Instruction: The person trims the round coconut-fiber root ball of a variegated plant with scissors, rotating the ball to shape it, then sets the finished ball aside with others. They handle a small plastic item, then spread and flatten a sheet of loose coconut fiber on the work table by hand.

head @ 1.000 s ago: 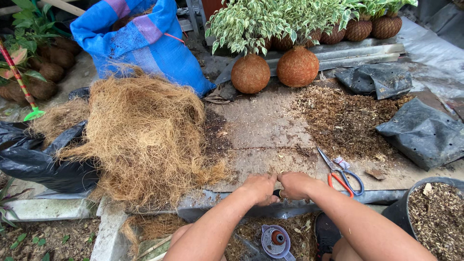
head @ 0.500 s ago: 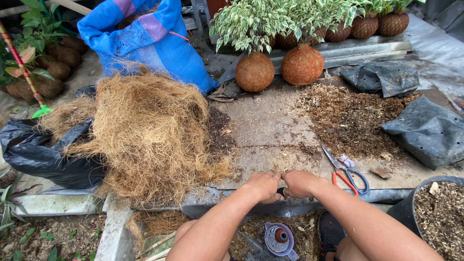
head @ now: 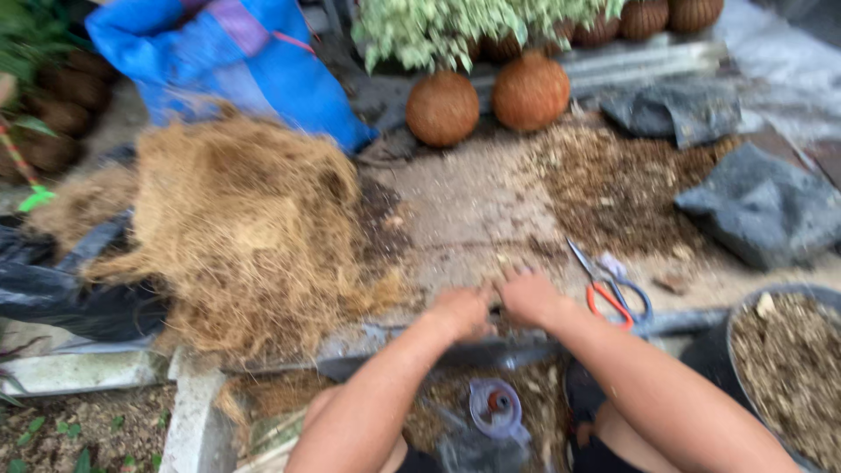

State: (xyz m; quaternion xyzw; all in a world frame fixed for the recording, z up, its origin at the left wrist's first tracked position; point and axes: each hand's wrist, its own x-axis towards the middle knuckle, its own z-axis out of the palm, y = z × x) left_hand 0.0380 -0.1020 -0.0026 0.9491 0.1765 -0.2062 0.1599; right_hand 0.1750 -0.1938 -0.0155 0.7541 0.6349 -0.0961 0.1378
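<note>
My left hand (head: 462, 312) and my right hand (head: 528, 298) are side by side at the near edge of a concrete slab (head: 473, 210), fingers curled down, nearly touching each other. The blur hides whether anything is pinched between them. A big heap of tan coconut fibre (head: 245, 219) lies just left of my left hand. Red-handled scissors (head: 609, 289) lie on the slab just right of my right hand.
Two round fibre-wrapped plant balls (head: 442, 107) (head: 530, 90) stand at the back under leafy plants. A blue sack (head: 236, 61) sits back left, black plastic (head: 53, 289) at left, grey bags (head: 762, 210) at right, a pot of soil mix (head: 788, 368) at lower right, a thread spool (head: 495, 405) below.
The view has shifted and blurred. Both hands stay together at the slab's near edge, moved slightly left in the picture.
</note>
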